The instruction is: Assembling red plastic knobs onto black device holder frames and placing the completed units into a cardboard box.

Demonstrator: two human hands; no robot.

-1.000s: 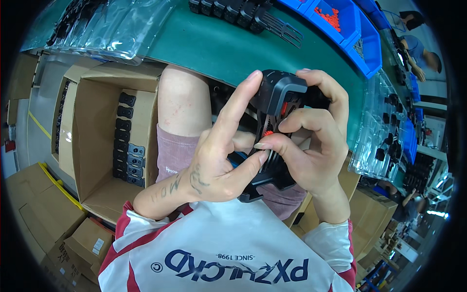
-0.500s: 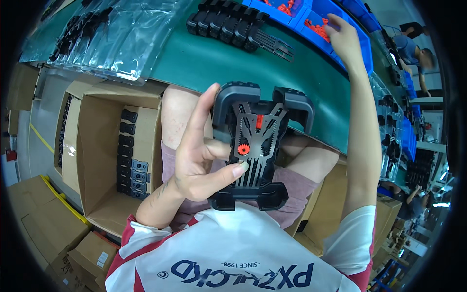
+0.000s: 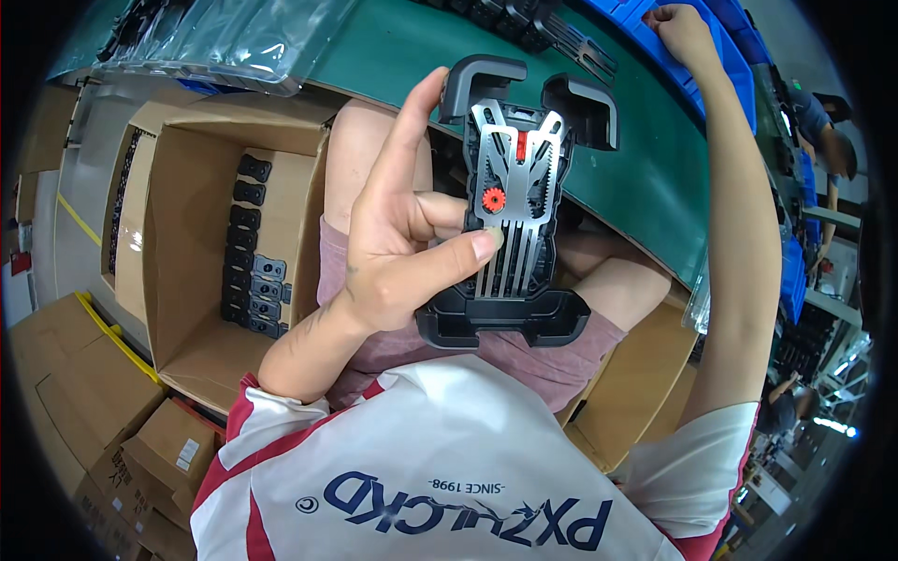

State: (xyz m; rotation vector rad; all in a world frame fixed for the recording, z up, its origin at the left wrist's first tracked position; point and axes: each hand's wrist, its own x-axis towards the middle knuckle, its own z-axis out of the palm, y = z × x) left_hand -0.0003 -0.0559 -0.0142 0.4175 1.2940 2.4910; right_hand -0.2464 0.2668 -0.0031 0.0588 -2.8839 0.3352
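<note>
My left hand [image 3: 402, 238] grips a black phone holder [image 3: 561, 323] with a bright metal plate [image 3: 521, 187] on its face. The thumb presses on the slotted lower part of the plate, and the index finger stretches up beside an upper jaw. A red gear [image 3: 493, 200] sits at the plate's left side, its counterpart spot on the right showing no red gear. A small red piece [image 3: 521, 145] shows in the top slot. At the upper right, my right hand [image 3: 687, 35] is over a blue bin [image 3: 734, 70] with fingers curled together; what they hold is too small to make out.
Several black holders [image 3: 524, 21] lie on the green tabletop [image 3: 421, 58]. Clear plastic trays [image 3: 234, 47] stand at the far left. An open cardboard box [image 3: 187, 243] with black parts [image 3: 241, 238] is beside my left leg. Another box [image 3: 622, 402] is at right. People work beyond the bins.
My right hand's fingers have closed over the bin, having been spread above the red parts. The holder and my left hand appear higher in the view, as the view has shifted.
</note>
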